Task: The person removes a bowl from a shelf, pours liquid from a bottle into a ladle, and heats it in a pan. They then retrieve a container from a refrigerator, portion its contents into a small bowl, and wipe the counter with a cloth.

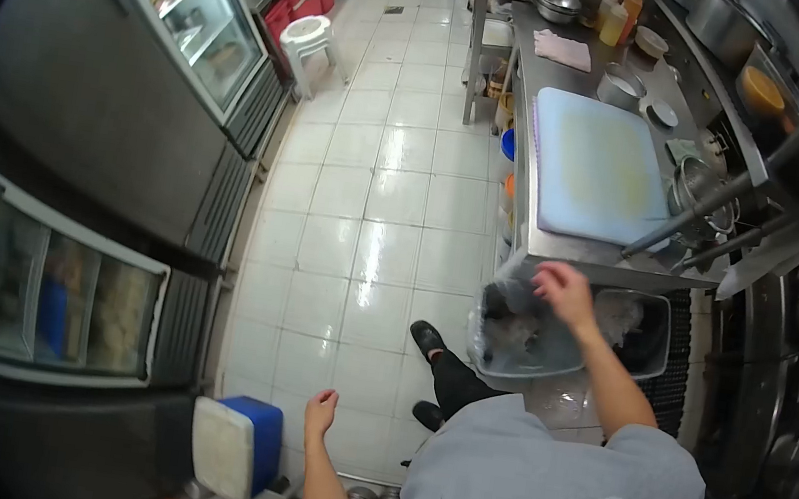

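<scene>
My right hand [563,293] reaches over a grey bin [530,368] on the floor at the end of the steel counter. Its fingers are loosely bent and slightly apart, and no object shows in them. Close by its fingertips, a clear plastic liner [508,282] rises at the bin's back left corner. Dark and pale refuse lies inside the bin. My left hand [322,411] hangs low over the tiled floor with its fingers curled in and nothing visible in it. It is nearest to a blue and white cool box [265,444].
A second bin [642,360] stands to the right. On the counter [561,246] lie a large pale cutting board [600,165], a pot [623,85], strainers [704,194] and a folded cloth [562,50]. Fridges [88,87] line the left; a white stool [309,34] stands farther along the aisle.
</scene>
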### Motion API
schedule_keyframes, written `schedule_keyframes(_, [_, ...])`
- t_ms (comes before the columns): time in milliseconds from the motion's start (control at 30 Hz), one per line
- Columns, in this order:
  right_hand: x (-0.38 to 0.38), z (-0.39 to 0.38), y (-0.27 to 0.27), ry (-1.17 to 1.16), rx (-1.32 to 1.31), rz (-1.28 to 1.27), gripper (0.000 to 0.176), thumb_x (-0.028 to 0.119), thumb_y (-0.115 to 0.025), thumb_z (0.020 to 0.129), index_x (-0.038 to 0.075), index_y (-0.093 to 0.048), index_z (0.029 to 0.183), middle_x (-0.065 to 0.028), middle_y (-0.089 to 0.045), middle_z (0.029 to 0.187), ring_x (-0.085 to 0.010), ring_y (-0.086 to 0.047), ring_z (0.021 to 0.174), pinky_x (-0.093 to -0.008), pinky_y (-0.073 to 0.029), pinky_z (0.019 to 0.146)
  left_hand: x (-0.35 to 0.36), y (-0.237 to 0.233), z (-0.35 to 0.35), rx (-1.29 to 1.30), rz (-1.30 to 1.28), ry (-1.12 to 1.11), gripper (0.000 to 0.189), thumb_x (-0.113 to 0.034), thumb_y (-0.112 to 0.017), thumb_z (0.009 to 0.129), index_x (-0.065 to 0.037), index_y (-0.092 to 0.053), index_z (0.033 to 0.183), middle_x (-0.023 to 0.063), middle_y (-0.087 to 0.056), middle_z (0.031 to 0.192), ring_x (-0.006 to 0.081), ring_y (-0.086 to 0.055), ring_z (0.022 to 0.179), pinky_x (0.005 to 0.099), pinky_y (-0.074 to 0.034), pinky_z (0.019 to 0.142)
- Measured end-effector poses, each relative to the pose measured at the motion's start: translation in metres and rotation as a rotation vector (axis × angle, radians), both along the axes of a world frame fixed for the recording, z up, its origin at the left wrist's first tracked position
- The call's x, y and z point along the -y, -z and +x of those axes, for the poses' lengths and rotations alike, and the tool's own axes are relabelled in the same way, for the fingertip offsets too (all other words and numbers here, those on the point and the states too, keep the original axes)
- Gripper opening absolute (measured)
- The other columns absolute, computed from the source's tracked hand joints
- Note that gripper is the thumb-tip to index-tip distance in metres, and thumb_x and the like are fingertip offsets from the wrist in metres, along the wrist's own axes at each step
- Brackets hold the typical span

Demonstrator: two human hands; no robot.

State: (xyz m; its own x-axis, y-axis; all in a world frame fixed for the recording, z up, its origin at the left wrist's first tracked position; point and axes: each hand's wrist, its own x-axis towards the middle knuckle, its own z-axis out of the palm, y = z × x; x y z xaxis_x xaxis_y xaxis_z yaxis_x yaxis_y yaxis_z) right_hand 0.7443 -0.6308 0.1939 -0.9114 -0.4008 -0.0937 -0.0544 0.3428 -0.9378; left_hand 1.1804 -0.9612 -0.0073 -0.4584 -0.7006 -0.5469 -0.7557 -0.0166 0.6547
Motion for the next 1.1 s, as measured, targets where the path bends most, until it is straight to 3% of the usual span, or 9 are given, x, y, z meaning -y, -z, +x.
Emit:
schedule_keyframes(167, [0.031, -0.108, -0.004, 0.293, -0.037, -0.151, 0.029, 0.012, -0.060, 0.088, -0.001, -0.058, 0.115, -0.0076, -0.066, 0.082, -0.0109, -0.059, 0.061, -0.0219, -0.046, 0.054, 0.122, -0.036, 0.015, 0.021, -0.075, -0.101, 0.035, -0.026, -0.064, 0.086, 0.003, -0.065, 0.106, 0.0112, -0.068, 0.087, 0.0150, -0.062, 0.076, 0.0291, -0.050, 0.070])
schedule_keyframes(233, [0.072, -0.155, 0.001, 0.297, -0.008, -0.237, 0.031, 0.011, -0.060, 0.088, -0.001, -0.056, 0.116, -0.0074, -0.065, 0.082, -0.0106, -0.059, 0.062, -0.0218, -0.046, 0.054, 0.134, -0.039, 0.037, -0.167, -0.019, -0.356, 0.022, -0.022, -0.059, 0.089, -0.001, -0.063, 0.091, 0.0028, -0.058, 0.070, 0.0094, -0.051, 0.052, 0.0234, -0.039, 0.042])
schedule_keyframes(300, [0.101, -0.180, 0.004, 0.255, -0.035, -0.272, 0.033, 0.008, -0.059, 0.088, -0.001, -0.054, 0.119, -0.0065, -0.064, 0.082, -0.0106, -0.060, 0.064, -0.0219, -0.047, 0.054, 0.128, -0.059, 0.052, -0.061, 0.132, -0.612, 0.015, -0.019, -0.060, 0.087, -0.006, -0.062, 0.092, 0.0032, -0.057, 0.067, 0.0107, -0.051, 0.049, 0.0225, -0.037, 0.038])
schedule_keyframes(367, [0.138, -0.201, -0.012, 0.206, -0.068, -0.296, 0.034, 0.008, -0.060, 0.088, -0.002, -0.054, 0.120, -0.0062, -0.063, 0.084, -0.0113, -0.061, 0.066, -0.0229, -0.050, 0.057, 0.127, -0.028, 0.065, 0.279, 0.236, -0.497, 0.017, -0.023, -0.057, 0.088, -0.006, -0.062, 0.090, 0.0049, -0.057, 0.063, 0.0119, -0.051, 0.047, 0.0246, -0.039, 0.038])
schedule_keyframes(567, [0.177, -0.264, -0.055, 0.294, -0.176, -0.226, 0.034, 0.009, -0.061, 0.088, 0.000, -0.056, 0.120, -0.0070, -0.062, 0.085, -0.0121, -0.063, 0.066, -0.0253, -0.054, 0.059, 0.135, 0.012, -0.090, 0.334, 0.466, -0.223, 0.018, -0.023, -0.056, 0.087, -0.006, -0.063, 0.089, 0.0055, -0.057, 0.062, 0.0126, -0.052, 0.047, 0.0259, -0.040, 0.039])
schedule_keyframes(767, [0.108, -0.380, -0.020, 0.709, -0.135, -0.264, 0.031, 0.011, -0.059, 0.088, -0.002, -0.057, 0.116, -0.0093, -0.065, 0.089, -0.0162, -0.066, 0.064, -0.0251, -0.052, 0.050, 0.229, 0.017, -0.230, 0.322, 0.469, 0.054, 0.019, -0.024, -0.055, 0.087, -0.006, -0.063, 0.088, 0.0062, -0.057, 0.061, 0.0133, -0.052, 0.047, 0.0272, -0.040, 0.039])
schedule_keyframes(933, [0.032, -0.448, -0.020, 1.068, 0.040, -0.220, 0.028, 0.014, -0.055, 0.090, -0.001, -0.056, 0.113, -0.0130, -0.064, 0.093, -0.0212, -0.066, 0.068, -0.0297, -0.055, 0.056, 0.390, -0.002, -0.354, 0.274, 0.215, 0.115, 0.020, -0.024, -0.055, 0.087, -0.006, -0.063, 0.087, 0.0067, -0.058, 0.060, 0.0139, -0.052, 0.046, 0.0282, -0.041, 0.039])
schedule_keyframes(1033, [0.012, -0.472, -0.019, 1.165, 0.105, -0.442, 0.025, 0.016, -0.057, 0.090, -0.003, -0.054, 0.107, -0.0139, -0.062, 0.090, -0.0243, -0.067, 0.072, -0.0324, -0.057, 0.060, 0.492, -0.013, -0.483, 0.118, -0.226, 0.358, 0.017, -0.020, -0.057, 0.086, -0.003, -0.062, 0.087, 0.0058, -0.057, 0.061, 0.0155, -0.053, 0.048, 0.0303, -0.043, 0.044])
schedule_keyframes(1100, [0.009, -0.487, -0.012, 1.185, 0.112, -0.604, 0.023, 0.016, -0.059, 0.090, -0.003, -0.053, 0.101, -0.0134, -0.060, 0.087, -0.0262, -0.067, 0.075, -0.0351, -0.059, 0.064, 0.516, -0.037, -0.585, -0.118, -0.201, 0.304, 0.024, -0.018, -0.058, 0.087, 0.003, -0.064, 0.098, 0.0090, -0.064, 0.074, 0.0155, -0.060, 0.065, 0.0296, -0.048, 0.059])
